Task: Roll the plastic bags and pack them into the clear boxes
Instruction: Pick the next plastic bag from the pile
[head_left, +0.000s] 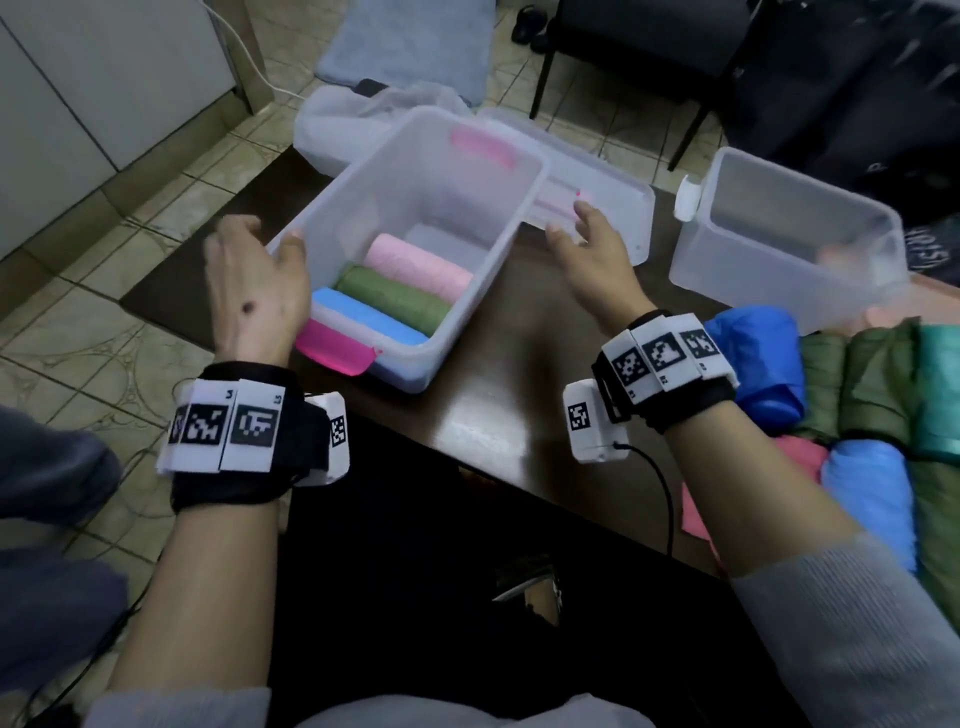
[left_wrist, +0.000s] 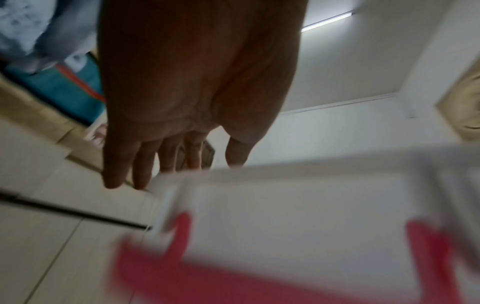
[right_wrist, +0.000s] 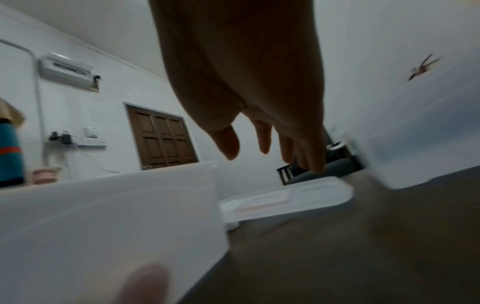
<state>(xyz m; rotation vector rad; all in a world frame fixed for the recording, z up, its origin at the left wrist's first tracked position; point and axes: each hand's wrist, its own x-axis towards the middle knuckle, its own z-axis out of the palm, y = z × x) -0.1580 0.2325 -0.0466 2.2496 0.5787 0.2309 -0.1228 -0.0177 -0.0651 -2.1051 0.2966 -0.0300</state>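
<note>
A clear box (head_left: 509, 228) with pink handles stands mid-table. It holds three rolled bags side by side: pink (head_left: 415, 267), green (head_left: 395, 299) and blue (head_left: 363, 319). My left hand (head_left: 262, 234) is at the box's left rim, thumb touching the rim, fingers straight; in the left wrist view the left hand (left_wrist: 176, 170) reaches past the blurred box (left_wrist: 298, 216). My right hand (head_left: 571, 221) hovers with spread fingers over the clear lid (head_left: 618, 197) lying behind the box. The right wrist view shows the right hand (right_wrist: 272, 152) above that lid (right_wrist: 285, 199), holding nothing.
A second clear box (head_left: 727, 260), empty, stands at the right. Several rolled bags in blue (head_left: 763, 364), green (head_left: 878, 384) and teal lie piled at the table's right edge. The dark brown table (head_left: 519, 374) has bare room between the boxes. A chair (head_left: 644, 52) stands behind.
</note>
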